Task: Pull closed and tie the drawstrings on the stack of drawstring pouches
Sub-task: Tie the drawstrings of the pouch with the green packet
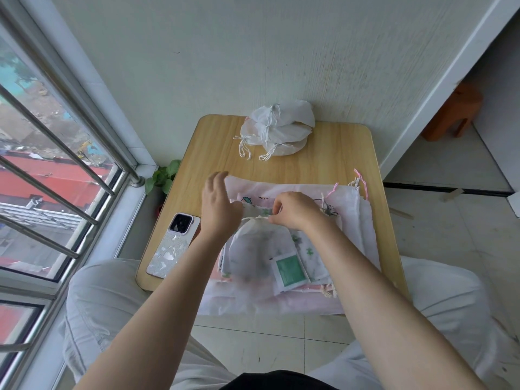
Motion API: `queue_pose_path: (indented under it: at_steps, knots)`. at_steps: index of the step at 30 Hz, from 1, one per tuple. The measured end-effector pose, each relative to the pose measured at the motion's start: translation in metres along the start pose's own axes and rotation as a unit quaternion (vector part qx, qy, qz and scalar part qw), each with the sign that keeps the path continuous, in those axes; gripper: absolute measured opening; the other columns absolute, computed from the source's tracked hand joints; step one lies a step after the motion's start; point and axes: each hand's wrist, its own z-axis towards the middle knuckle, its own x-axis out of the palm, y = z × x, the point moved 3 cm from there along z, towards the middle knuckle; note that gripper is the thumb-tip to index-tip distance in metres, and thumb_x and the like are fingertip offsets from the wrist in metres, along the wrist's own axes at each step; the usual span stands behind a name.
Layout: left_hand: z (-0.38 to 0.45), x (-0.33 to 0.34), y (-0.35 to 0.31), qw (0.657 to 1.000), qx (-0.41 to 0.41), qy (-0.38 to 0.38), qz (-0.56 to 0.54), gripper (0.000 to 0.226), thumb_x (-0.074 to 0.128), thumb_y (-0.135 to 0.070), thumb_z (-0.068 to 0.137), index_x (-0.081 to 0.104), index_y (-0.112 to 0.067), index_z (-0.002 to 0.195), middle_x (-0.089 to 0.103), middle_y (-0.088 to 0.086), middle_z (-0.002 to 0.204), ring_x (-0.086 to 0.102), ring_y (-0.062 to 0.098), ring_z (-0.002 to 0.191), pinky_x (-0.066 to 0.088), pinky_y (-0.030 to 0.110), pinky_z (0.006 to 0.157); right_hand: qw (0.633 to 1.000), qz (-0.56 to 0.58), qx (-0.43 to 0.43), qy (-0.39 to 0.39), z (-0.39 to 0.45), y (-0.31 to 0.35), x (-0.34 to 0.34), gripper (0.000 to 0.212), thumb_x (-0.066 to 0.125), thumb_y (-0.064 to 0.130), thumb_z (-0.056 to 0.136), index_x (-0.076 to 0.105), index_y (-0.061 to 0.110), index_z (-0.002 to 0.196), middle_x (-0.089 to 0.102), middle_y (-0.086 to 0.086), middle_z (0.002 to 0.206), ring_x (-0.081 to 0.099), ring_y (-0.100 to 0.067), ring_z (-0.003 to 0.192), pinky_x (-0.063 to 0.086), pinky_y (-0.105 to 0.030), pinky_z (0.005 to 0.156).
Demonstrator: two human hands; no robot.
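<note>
Two bare hands work over a small wooden table (323,153). One white pouch (260,249) lies on a stack of flat pouches (357,220). Right hand (295,211) pinches its drawstring (253,218) at the gathered neck; left hand (218,205) hovers alongside, fingers loose, holding nothing. Tied pouches (277,128) sit piled at the far edge, a phone (173,244) at left.

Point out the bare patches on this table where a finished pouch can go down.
Bare wood runs between the tied pouches at the far edge and the stack of flat pouches; also the far right corner of the table. The near half is crowded: the stack, the phone, both hands.
</note>
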Motion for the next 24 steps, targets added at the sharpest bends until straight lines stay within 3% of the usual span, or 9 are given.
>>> queue_pose_path:
  at_steps: [4,6,10,13,15,18,22,24]
  knots:
    - [-0.004,0.019,-0.014,0.975,-0.002,0.221,0.018,0.040,0.056,-0.006,0.087,0.060,-0.017,0.125,0.063,0.002,0.121,0.060,0.018,0.103,0.048,0.031,0.094,0.999,-0.031,0.009,0.007,0.002,-0.002,0.006,0.012,0.064,0.028,0.083,0.065,0.016,0.087,0.066,-0.002,0.091,0.061,-0.023,0.084,0.051,-0.032,0.072]
    - [-0.007,0.024,-0.014,0.961,0.002,0.262,0.087,0.030,0.054,-0.015,0.090,0.066,-0.020,0.117,0.066,-0.003,0.112,0.061,0.016,0.096,0.049,0.028,0.088,0.998,-0.053,0.013,0.013,0.003,-0.004,0.006,0.007,0.062,0.021,0.083,0.062,0.014,0.082,0.063,-0.002,0.083,0.059,-0.024,0.077,0.048,-0.029,0.066]
    - [-0.002,0.023,-0.014,0.947,0.024,0.275,0.166,0.018,0.057,-0.032,0.092,0.066,-0.018,0.085,0.057,-0.008,0.078,0.057,0.018,0.082,0.040,0.027,0.069,1.000,-0.008,0.018,0.020,-0.001,-0.008,0.002,0.022,0.062,0.023,0.084,0.058,0.010,0.067,0.056,-0.007,0.067,0.053,-0.023,0.066,0.038,-0.027,0.054]
    - [0.002,0.023,-0.015,0.939,0.016,0.275,0.206,0.037,0.058,-0.041,0.090,0.055,-0.013,0.066,0.050,-0.004,0.066,0.049,0.018,0.068,0.040,0.030,0.062,0.998,0.047,0.020,0.044,-0.008,-0.005,-0.004,0.028,0.060,0.027,0.081,0.065,0.000,0.077,0.059,-0.018,0.071,0.045,-0.019,0.062,0.034,-0.028,0.057]
    - [0.003,0.022,-0.016,0.943,-0.001,0.257,0.209,0.048,0.054,-0.044,0.091,0.043,-0.014,0.055,0.042,-0.003,0.058,0.042,0.017,0.061,0.033,0.028,0.054,0.996,0.071,0.028,0.052,-0.012,-0.002,-0.007,0.043,0.057,0.038,0.086,0.049,0.006,0.058,0.042,-0.005,0.058,0.039,-0.018,0.058,0.028,-0.027,0.053]
    - [0.000,0.020,-0.014,0.962,-0.050,0.227,0.144,0.053,0.052,-0.044,0.091,0.033,-0.016,0.051,0.034,-0.004,0.051,0.034,0.015,0.053,0.026,0.027,0.053,0.996,0.073,0.039,0.021,-0.014,0.001,-0.009,0.055,0.045,0.051,0.095,0.036,0.017,0.052,0.037,0.002,0.056,0.039,-0.017,0.057,0.026,-0.029,0.050]
    - [-0.010,0.022,-0.012,0.977,-0.061,0.184,0.089,0.042,0.056,-0.020,0.083,0.029,-0.016,0.050,0.027,-0.002,0.051,0.025,0.015,0.051,0.019,0.025,0.047,0.996,0.064,0.038,-0.039,-0.008,0.005,0.005,0.045,0.054,0.028,0.090,0.030,0.017,0.053,0.034,0.000,0.057,0.038,-0.024,0.062,0.023,-0.029,0.049]
    - [-0.013,0.022,-0.012,0.982,-0.068,0.165,0.060,0.039,0.056,-0.016,0.083,0.032,-0.013,0.052,0.028,-0.001,0.052,0.024,0.014,0.050,0.017,0.023,0.043,0.996,0.066,0.038,-0.053,-0.007,0.008,0.010,0.043,0.055,0.025,0.089,0.032,0.016,0.054,0.038,-0.001,0.059,0.040,-0.026,0.064,0.024,-0.030,0.050]
